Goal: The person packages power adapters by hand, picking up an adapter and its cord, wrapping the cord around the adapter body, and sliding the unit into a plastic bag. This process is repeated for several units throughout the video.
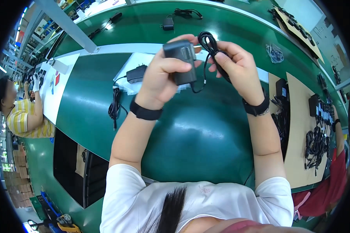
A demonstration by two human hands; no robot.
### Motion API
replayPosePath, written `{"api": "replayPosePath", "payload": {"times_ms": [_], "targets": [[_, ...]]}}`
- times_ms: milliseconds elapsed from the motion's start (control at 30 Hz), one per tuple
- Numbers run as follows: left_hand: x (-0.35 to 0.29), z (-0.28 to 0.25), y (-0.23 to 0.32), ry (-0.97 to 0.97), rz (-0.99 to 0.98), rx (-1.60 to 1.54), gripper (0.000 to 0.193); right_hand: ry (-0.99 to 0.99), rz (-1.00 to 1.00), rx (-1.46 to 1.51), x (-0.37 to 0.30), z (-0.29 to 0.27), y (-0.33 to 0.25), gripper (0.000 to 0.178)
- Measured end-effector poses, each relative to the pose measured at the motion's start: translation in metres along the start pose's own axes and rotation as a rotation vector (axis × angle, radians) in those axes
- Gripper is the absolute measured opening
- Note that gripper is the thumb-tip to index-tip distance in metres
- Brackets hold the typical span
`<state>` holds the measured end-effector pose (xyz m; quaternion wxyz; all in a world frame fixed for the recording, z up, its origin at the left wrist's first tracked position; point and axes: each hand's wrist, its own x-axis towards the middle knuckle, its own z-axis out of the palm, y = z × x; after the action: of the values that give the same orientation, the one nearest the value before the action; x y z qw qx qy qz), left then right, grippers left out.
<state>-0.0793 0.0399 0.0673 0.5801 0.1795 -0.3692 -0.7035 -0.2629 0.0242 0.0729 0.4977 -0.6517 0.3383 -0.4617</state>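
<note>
A workshop with a glossy green table, seen from above through a rounded fisheye view. Over the table, in front of the person's chest, a black power adapter is held up in the air. The left hand has its grip closed around it, thumb across the front. A thin lead loops from the adapter's lower end to a coiled black cable, which the right hand's grip pinches between thumb and fingers. Each wrist wears a black band.

Just left of the left forearm, a second adapter lies on clear plastic bags, its bundled cord beside it. To the right, a cardboard sheet carries a row of adapters with coiled cords. Beyond, another green surface holds one more adapter. Co-workers in yellow stripes and red appear at either side.
</note>
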Motion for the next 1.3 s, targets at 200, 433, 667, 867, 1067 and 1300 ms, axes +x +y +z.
{"api": "replayPosePath", "payload": {"times_ms": [200, 433, 667, 867, 1067, 1300], "targets": [[-0.002, 0.009, -0.010, 0.081, 0.097, -0.009, 0.047, 0.071, -0.115, -0.222, -0.004, 0.008, 0.003, 0.027], [-0.003, 0.009, -0.009, 0.105, 0.101, 0.101, 0.046, 0.076, -0.165, -0.235, -0.003, 0.017, 0.014, 0.029], [-0.005, 0.010, -0.012, 0.149, 0.216, 0.150, 0.044, 0.048, -0.532, -0.602, -0.004, 0.017, 0.017, 0.041], [-0.006, 0.002, 0.004, 0.020, 0.170, 0.106, 0.049, -0.110, -0.458, -0.376, -0.008, 0.022, 0.016, 0.058], [-0.012, 0.016, 0.001, 0.116, 0.187, 0.260, 0.050, -0.167, -0.314, -0.203, -0.007, 0.022, 0.016, 0.068], [-0.007, -0.002, 0.000, 0.074, 0.071, 0.283, 0.050, -0.236, 0.111, 0.436, -0.004, 0.017, 0.016, 0.055]]}}
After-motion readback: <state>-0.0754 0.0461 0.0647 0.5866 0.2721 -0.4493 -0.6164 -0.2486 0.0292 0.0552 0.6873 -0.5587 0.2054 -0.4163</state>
